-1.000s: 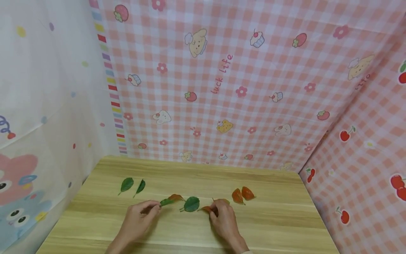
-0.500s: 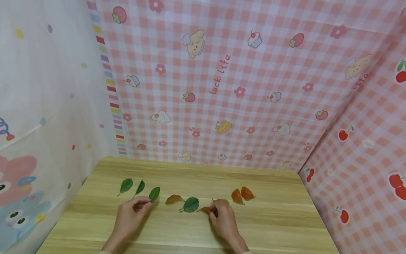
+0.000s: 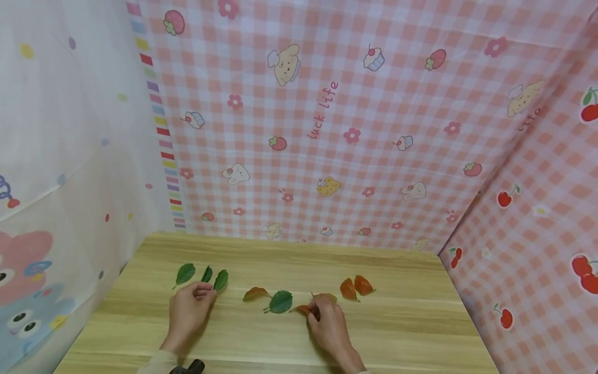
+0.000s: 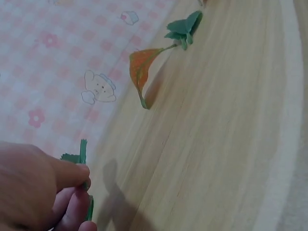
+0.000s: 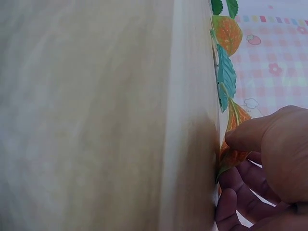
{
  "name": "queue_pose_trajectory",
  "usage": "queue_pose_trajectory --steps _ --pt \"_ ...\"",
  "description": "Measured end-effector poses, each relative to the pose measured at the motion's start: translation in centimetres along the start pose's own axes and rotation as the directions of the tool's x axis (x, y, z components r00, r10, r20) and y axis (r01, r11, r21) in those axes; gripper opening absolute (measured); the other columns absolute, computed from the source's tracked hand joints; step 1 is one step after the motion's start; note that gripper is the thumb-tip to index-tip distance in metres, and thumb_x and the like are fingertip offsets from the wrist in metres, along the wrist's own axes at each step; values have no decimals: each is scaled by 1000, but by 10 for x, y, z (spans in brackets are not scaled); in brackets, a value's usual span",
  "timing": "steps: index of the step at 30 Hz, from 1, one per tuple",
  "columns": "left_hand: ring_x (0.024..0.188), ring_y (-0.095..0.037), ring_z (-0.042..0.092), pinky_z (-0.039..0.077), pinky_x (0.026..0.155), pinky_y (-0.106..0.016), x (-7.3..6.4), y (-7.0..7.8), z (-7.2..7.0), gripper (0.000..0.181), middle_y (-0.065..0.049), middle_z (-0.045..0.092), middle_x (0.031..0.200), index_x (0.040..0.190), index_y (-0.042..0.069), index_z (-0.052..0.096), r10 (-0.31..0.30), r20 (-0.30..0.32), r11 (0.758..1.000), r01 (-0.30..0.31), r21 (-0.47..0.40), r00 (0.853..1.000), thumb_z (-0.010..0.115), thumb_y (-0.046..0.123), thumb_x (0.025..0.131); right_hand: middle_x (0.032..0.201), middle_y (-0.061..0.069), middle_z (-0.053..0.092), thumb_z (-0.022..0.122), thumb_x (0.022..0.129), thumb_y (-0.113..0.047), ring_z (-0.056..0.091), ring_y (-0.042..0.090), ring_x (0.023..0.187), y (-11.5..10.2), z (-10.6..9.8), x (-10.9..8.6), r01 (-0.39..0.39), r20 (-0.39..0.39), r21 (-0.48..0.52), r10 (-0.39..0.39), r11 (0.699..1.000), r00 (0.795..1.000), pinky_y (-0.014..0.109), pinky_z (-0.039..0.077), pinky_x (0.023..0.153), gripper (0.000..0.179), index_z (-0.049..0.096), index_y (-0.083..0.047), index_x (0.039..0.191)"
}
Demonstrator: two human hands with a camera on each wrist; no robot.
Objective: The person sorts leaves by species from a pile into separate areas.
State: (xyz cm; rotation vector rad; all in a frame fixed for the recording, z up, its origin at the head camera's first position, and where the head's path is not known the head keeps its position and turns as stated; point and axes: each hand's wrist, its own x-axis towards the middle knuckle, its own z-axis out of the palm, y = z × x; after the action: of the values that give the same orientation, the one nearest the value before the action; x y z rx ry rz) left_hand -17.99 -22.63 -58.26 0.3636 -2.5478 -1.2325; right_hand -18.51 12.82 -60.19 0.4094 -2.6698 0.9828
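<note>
My left hand (image 3: 190, 310) pinches a green leaf (image 3: 221, 280) by its lower end, beside two other green leaves, one upright (image 3: 207, 274) and one broader (image 3: 185, 273). In the left wrist view, the held leaf (image 4: 83, 150) sticks up past the fingertips. Towards the middle right, my right hand (image 3: 329, 323) holds an orange leaf (image 3: 302, 309) low at the table; its thumb lies over this leaf (image 5: 236, 155) in the right wrist view. Behind those knuckles a yellowish leaf (image 3: 331, 297) is partly hidden.
Between the hands lie an orange leaf (image 3: 255, 294) and green leaf (image 3: 281, 302), apparently overlapping another. Two red-orange leaves (image 3: 348, 289) rest at the right. A wooden table (image 3: 402, 332) meets checked cloth (image 3: 299, 171) at the back. A dark object (image 3: 189, 367) shows by the left sleeve.
My left hand has carried the green leaf leftward from beside the middle orange leaf to the green leaves at the left. My right hand has stayed in place.
</note>
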Motion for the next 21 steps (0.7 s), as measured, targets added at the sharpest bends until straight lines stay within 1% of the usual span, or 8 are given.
queue_pose_trajectory --steps 3,5,9,12,17,21 --pt "87 -26 84 64 76 -30 4 -2 3 12 -16 87 100 106 2 86 13 -18 999 -12 44 1000 86 12 99 97 5 78 85 87 8 67 6 81 1 0 0 8 -1 9 -8 1000 1000 23 54 70 19 79 -9 92" --pt "85 -26 83 63 76 -35 6 -3 5 12 -16 87 98 105 2 86 24 -25 997 -22 68 999 86 12 99 97 5 79 85 88 8 68 6 80 2 1 -1 16 -6 12 -16 1000 1000 23 54 69 19 79 -9 92" --pt "80 -26 81 60 74 -37 10 -5 7 13 -16 86 94 103 1 87 33 -37 995 -30 95 999 86 12 98 98 5 80 86 87 8 70 8 81 3 1 -1 32 -21 7 -32 999 999 23 56 70 19 79 -10 91" --pt "78 -25 81 60 73 -39 13 -6 9 13 -15 86 92 101 1 87 23 -43 994 -19 108 999 85 13 97 99 5 80 85 87 8 70 8 82 3 1 -1 36 -24 8 -36 999 999 24 56 71 20 79 -10 91" --pt "77 -26 80 60 77 -45 17 -8 12 14 -14 86 91 100 1 87 4 -36 993 0 120 999 84 15 98 98 4 79 85 87 9 68 6 81 3 0 -1 32 -18 21 -32 999 999 23 54 70 20 78 -10 91" --pt "75 -23 79 60 76 -45 18 -10 14 15 -13 86 90 98 2 88 4 -30 993 0 120 1000 83 16 98 96 3 78 85 87 9 66 5 80 3 -1 0 23 -10 30 -22 999 1000 22 53 69 20 79 -10 91"
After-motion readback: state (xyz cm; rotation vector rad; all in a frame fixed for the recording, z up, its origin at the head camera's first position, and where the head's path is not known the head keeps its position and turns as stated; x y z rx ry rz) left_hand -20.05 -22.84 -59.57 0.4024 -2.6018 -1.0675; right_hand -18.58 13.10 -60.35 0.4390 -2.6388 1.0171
